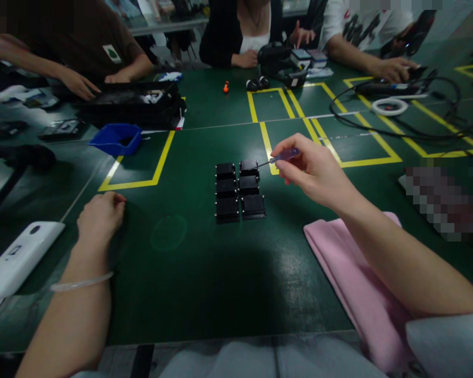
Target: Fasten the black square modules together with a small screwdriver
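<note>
My right hand [311, 168] pinches the purple handle of a small screwdriver [286, 154]. The thin shaft points left, and its tip is at the far right block of a group of small black blocks [226, 185]; whether it touches cannot be made out. These blocks lie close together in two columns, with small shiny screws or pins along their sides. To their left, my left hand [102, 212] rests on the green table [205, 283] with its fingers curled in and nothing visible in them.
A folded pink cloth [339, 252] lies under my right forearm, and a white device [19, 257] sits at the left edge. Beyond are a blue bin [116, 139], a black tray [130, 107], an orange object [226, 87] and black cables [339, 113]. Several people sit opposite.
</note>
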`<action>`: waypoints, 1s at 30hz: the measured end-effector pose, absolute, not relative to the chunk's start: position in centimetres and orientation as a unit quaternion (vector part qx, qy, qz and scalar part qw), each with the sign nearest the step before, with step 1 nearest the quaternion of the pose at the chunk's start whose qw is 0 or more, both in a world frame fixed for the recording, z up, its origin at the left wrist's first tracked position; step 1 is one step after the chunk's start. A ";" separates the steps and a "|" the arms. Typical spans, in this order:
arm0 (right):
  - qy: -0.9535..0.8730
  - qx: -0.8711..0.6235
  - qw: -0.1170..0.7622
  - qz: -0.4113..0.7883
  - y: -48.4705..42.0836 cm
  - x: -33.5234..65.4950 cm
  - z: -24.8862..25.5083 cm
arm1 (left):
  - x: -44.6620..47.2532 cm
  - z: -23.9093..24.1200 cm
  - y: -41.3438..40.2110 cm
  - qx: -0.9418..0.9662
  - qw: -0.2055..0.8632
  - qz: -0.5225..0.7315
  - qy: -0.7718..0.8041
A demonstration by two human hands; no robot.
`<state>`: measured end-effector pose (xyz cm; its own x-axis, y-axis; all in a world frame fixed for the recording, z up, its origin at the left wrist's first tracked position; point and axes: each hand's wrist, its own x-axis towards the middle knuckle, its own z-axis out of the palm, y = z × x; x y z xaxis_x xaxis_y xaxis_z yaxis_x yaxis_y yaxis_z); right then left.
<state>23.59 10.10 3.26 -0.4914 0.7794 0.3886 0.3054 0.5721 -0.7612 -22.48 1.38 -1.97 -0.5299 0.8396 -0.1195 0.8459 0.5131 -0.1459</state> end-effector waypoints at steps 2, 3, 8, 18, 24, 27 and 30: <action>-0.797 -0.340 0.372 0.332 10.1 23.6 3.3 | -22.3 -1.9 1.3 0.485 0.015 -0.090 0.870; -0.796 -0.342 0.372 0.333 10.0 23.6 3.3 | -22.2 -1.8 1.3 0.489 0.016 -0.088 0.868; -0.812 -0.364 0.360 0.281 10.0 23.6 3.4 | -22.3 -1.8 1.1 0.504 0.008 -0.065 0.861; -0.834 -0.379 0.340 0.215 10.0 23.2 3.0 | -20.1 -1.3 1.3 0.524 -0.158 0.040 0.836; -0.841 -0.370 0.332 0.215 9.6 22.6 2.8 | -12.1 0.8 1.9 0.717 -0.111 0.165 0.668; -0.842 -0.371 0.327 0.216 9.6 22.5 2.6 | -7.0 1.3 2.3 0.801 -0.028 0.181 0.571; -0.841 -0.376 0.325 0.215 9.6 22.5 2.5 | -2.4 0.6 2.9 0.855 0.024 0.160 0.492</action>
<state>22.53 9.59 2.50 -0.5055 0.7726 0.3842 0.4933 0.6241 -0.6060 -2.41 2.85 0.64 0.4641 0.8497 0.2502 0.8347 -0.5141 0.1976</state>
